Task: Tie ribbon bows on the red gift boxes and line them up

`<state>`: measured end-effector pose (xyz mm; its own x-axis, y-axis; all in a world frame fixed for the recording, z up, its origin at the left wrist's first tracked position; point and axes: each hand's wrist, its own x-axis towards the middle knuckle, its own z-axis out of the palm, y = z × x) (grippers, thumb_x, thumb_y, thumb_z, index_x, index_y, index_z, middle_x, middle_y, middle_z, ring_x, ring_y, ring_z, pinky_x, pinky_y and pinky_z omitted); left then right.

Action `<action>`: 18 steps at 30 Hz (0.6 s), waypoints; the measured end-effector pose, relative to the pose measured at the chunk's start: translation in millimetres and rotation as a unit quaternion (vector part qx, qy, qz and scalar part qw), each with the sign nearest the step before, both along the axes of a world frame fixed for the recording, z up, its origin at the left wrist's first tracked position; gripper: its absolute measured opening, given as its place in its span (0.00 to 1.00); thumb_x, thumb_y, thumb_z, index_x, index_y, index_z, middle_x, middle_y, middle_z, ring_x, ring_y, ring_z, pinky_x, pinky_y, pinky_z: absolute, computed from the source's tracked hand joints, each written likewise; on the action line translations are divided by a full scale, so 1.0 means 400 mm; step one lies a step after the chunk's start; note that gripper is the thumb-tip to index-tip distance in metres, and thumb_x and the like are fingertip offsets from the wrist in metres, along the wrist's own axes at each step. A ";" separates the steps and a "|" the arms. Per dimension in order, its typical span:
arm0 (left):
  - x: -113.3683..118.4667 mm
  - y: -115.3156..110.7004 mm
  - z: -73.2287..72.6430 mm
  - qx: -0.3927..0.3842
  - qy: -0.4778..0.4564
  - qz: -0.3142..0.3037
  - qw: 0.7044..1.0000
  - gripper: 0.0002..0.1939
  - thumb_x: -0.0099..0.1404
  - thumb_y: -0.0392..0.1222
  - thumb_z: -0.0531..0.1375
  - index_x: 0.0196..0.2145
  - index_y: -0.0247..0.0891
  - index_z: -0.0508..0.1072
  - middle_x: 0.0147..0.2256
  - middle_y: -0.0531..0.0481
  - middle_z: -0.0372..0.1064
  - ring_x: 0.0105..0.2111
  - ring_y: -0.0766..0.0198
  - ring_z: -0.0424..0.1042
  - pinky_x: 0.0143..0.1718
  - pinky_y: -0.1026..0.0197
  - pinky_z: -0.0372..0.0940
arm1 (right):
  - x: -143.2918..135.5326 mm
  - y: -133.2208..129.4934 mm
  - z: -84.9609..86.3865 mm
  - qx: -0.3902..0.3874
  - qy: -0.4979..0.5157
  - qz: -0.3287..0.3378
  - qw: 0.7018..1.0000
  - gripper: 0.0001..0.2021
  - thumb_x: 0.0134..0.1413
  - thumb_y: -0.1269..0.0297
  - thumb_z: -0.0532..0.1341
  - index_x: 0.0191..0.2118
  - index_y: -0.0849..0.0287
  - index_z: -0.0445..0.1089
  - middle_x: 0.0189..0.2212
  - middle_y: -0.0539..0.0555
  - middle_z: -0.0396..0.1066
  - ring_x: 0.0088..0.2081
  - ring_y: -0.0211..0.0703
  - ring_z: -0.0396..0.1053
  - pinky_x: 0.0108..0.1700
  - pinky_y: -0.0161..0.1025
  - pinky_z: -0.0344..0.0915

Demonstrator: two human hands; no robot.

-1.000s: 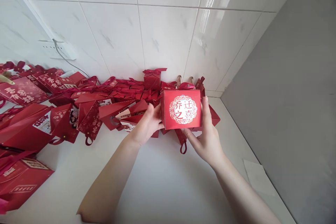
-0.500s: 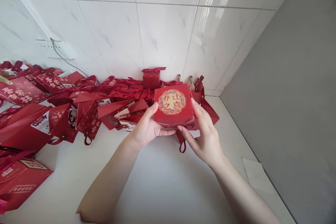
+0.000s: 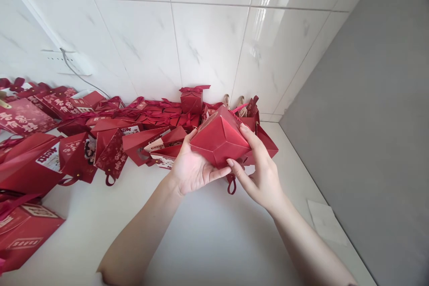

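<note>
While your left hand cupped the tilted red box, your right hand pinched its other side, seemingly to steady it between them

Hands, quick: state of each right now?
Left hand: closed on the red box, gripping its left side.
Right hand: closed on the same box, gripping its right side.

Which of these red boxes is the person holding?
The creased box between the left hand and right hand, its plain face toward the viewer; the other boxes lie outside their grip.
</note>
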<state>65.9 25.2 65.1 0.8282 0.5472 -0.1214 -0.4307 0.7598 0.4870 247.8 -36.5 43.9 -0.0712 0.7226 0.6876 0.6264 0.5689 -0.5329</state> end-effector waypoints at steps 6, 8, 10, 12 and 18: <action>0.002 0.025 -0.036 0.064 0.100 0.093 0.989 0.20 0.71 0.45 0.51 0.54 0.34 0.71 0.51 0.41 0.73 0.49 0.54 0.74 0.50 0.52 0.70 | 0.013 0.004 0.002 0.118 -0.037 0.029 0.992 0.27 0.58 0.77 0.60 0.62 0.54 0.61 0.62 0.59 0.62 0.68 0.59 0.52 0.65 0.64 0.57; -0.004 0.035 -0.048 0.114 0.127 0.129 0.977 0.19 0.70 0.46 0.53 0.53 0.35 0.72 0.51 0.42 0.74 0.50 0.53 0.74 0.51 0.50 0.69 | 0.023 0.008 0.002 0.141 -0.067 0.068 0.985 0.25 0.58 0.81 0.58 0.59 0.55 0.64 0.59 0.59 0.66 0.67 0.58 0.54 0.64 0.63 0.60; -0.017 0.043 -0.053 0.179 0.117 0.132 0.968 0.26 0.68 0.57 0.54 0.56 0.38 0.70 0.53 0.41 0.72 0.54 0.48 0.70 0.53 0.47 0.67 | 0.031 0.009 0.005 0.148 -0.102 0.117 0.977 0.23 0.57 0.83 0.56 0.56 0.57 0.67 0.56 0.59 0.69 0.66 0.57 0.56 0.63 0.60 0.63; -0.037 0.047 -0.051 0.271 0.119 0.116 0.948 0.36 0.62 0.63 0.59 0.61 0.40 0.65 0.57 0.39 0.68 0.59 0.43 0.65 0.56 0.45 0.64 | 0.036 0.003 0.014 0.141 -0.113 0.164 0.970 0.20 0.56 0.83 0.58 0.52 0.60 0.69 0.54 0.61 0.71 0.64 0.56 0.59 0.61 0.58 0.65; -0.119 0.028 -0.046 0.458 0.249 0.138 0.842 0.52 0.50 0.44 0.72 0.67 0.46 0.51 0.60 0.39 0.63 0.61 0.42 0.61 0.59 0.45 0.60 | 0.055 -0.042 0.052 0.099 -0.007 0.248 0.964 0.11 0.55 0.75 0.60 0.43 0.59 0.73 0.35 0.56 0.76 0.43 0.49 0.75 0.44 0.48 0.75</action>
<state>18.2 36.5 46.7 0.6261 0.7629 0.1615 -0.0980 -0.1285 0.9869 269.7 -53.4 64.9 -0.3840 0.4524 0.8049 0.2585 0.8896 -0.3766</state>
